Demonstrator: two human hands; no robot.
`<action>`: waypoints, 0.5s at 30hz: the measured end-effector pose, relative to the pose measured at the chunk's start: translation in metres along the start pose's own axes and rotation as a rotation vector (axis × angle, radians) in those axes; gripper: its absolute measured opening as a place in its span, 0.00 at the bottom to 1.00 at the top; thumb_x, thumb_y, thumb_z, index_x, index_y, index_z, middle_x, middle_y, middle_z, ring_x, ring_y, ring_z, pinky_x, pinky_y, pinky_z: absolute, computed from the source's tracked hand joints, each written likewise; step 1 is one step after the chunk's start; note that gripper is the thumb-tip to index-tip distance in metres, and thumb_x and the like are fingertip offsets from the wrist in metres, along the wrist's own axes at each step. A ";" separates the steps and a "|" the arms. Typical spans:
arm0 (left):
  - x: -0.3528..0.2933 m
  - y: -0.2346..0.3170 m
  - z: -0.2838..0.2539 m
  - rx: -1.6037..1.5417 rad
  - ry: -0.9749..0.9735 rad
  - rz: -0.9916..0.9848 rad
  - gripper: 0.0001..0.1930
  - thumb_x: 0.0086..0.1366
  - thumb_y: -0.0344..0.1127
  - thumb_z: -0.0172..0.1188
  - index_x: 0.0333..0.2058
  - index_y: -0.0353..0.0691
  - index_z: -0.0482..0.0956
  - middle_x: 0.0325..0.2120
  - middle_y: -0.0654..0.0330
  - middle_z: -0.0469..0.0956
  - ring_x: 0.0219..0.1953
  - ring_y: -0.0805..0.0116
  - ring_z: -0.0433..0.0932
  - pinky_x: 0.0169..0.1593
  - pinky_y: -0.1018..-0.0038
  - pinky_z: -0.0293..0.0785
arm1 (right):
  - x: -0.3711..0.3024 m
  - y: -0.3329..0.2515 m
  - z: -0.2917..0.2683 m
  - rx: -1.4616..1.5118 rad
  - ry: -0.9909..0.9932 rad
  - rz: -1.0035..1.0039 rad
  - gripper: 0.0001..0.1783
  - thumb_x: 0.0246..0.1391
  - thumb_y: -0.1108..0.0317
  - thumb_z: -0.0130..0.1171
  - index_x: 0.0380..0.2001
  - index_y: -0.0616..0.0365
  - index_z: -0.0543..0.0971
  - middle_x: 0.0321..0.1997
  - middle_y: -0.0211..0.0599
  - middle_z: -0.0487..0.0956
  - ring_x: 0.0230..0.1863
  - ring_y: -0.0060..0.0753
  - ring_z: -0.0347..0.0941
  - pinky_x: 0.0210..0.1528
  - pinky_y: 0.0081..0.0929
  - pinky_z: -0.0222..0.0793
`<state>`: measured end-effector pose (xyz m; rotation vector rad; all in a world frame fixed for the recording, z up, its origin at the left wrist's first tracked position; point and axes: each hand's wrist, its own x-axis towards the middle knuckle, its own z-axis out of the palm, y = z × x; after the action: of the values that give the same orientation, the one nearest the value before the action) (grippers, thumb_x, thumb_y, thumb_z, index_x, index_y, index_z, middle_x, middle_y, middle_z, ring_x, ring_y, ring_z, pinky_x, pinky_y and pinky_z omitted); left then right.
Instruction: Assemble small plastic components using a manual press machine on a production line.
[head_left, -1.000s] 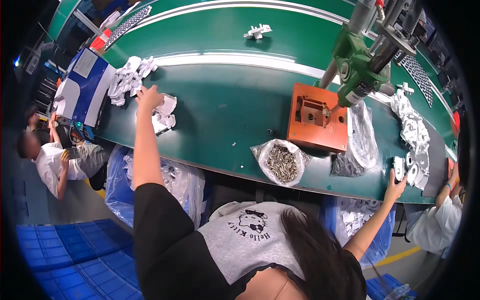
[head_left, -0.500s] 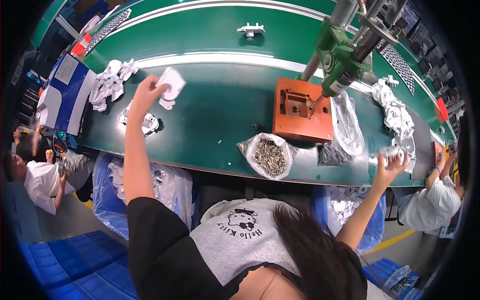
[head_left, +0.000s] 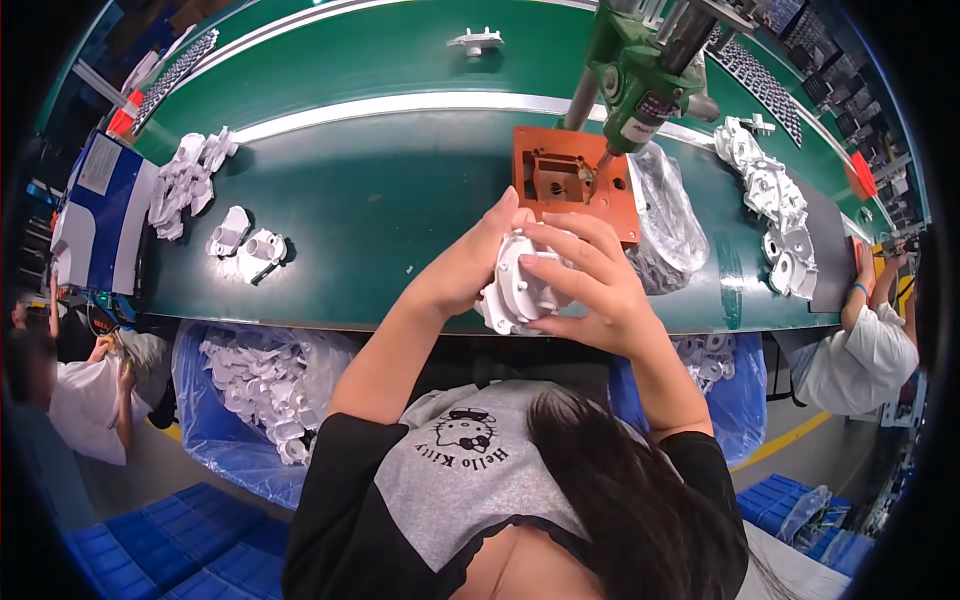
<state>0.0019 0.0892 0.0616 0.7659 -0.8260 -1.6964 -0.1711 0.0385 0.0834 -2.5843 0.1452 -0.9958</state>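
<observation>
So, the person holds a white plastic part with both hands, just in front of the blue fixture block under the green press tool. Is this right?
Not quite: the fixture block is orange, not blue, as the head view shows. The rest holds: the left hand and right hand both hold the white plastic part just in front of that block, which sits under the green press tool.

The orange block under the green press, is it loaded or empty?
Empty: the orange block shows a bare recess, and the white part is in both hands.
</observation>
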 end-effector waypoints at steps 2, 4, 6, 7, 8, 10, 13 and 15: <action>-0.003 -0.003 0.008 -0.023 0.038 -0.041 0.33 0.66 0.63 0.34 0.47 0.36 0.68 0.37 0.60 0.75 0.38 0.73 0.76 0.41 0.77 0.75 | -0.004 -0.002 -0.001 -0.005 -0.015 0.018 0.35 0.24 0.71 0.72 0.45 0.56 0.76 0.52 0.44 0.72 0.52 0.50 0.68 0.52 0.43 0.63; -0.004 -0.007 0.007 -0.045 0.075 -0.083 0.35 0.65 0.65 0.34 0.46 0.35 0.69 0.37 0.60 0.75 0.39 0.73 0.77 0.40 0.77 0.75 | -0.007 -0.002 -0.002 0.033 -0.051 0.039 0.35 0.25 0.71 0.71 0.46 0.56 0.75 0.53 0.45 0.71 0.52 0.51 0.68 0.52 0.42 0.64; -0.004 -0.016 -0.001 -0.250 -0.020 -0.128 0.35 0.64 0.65 0.35 0.47 0.34 0.68 0.37 0.58 0.75 0.38 0.72 0.77 0.39 0.76 0.77 | -0.007 -0.004 0.000 0.081 -0.039 0.081 0.35 0.26 0.71 0.72 0.47 0.55 0.75 0.54 0.46 0.71 0.52 0.50 0.68 0.52 0.41 0.64; -0.004 -0.016 0.004 -0.251 -0.022 -0.134 0.35 0.64 0.65 0.35 0.47 0.34 0.68 0.37 0.58 0.75 0.38 0.72 0.77 0.39 0.76 0.77 | -0.007 -0.004 0.001 0.128 -0.027 0.125 0.35 0.27 0.71 0.72 0.47 0.55 0.75 0.54 0.46 0.70 0.52 0.50 0.68 0.52 0.41 0.64; -0.004 -0.013 0.011 -0.290 0.083 -0.135 0.35 0.65 0.65 0.35 0.46 0.34 0.68 0.36 0.57 0.75 0.37 0.71 0.78 0.39 0.76 0.77 | -0.010 -0.003 0.003 0.127 -0.025 0.131 0.35 0.27 0.71 0.72 0.47 0.55 0.75 0.54 0.46 0.70 0.52 0.50 0.68 0.52 0.41 0.64; -0.002 -0.016 0.013 -0.329 0.187 -0.137 0.34 0.65 0.64 0.35 0.46 0.34 0.68 0.36 0.57 0.75 0.36 0.71 0.78 0.38 0.76 0.78 | -0.018 -0.001 0.009 0.241 -0.013 0.249 0.33 0.30 0.70 0.72 0.47 0.54 0.75 0.55 0.45 0.69 0.53 0.49 0.68 0.52 0.39 0.65; 0.003 -0.031 0.001 -0.324 0.113 -0.061 0.32 0.65 0.63 0.36 0.46 0.36 0.69 0.35 0.57 0.75 0.35 0.70 0.79 0.37 0.75 0.79 | -0.019 0.000 0.018 0.161 0.032 0.202 0.33 0.31 0.70 0.72 0.47 0.52 0.75 0.53 0.43 0.68 0.51 0.46 0.68 0.50 0.37 0.67; 0.007 -0.037 -0.002 -0.306 0.143 -0.098 0.31 0.66 0.62 0.37 0.45 0.38 0.69 0.34 0.58 0.75 0.35 0.70 0.78 0.36 0.75 0.79 | -0.023 0.002 0.022 0.170 0.030 0.210 0.33 0.30 0.69 0.72 0.47 0.51 0.76 0.52 0.42 0.68 0.50 0.46 0.68 0.50 0.36 0.68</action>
<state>-0.0171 0.0900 0.0295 0.7146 -0.4226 -1.7788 -0.1729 0.0488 0.0533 -2.3453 0.3185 -0.9274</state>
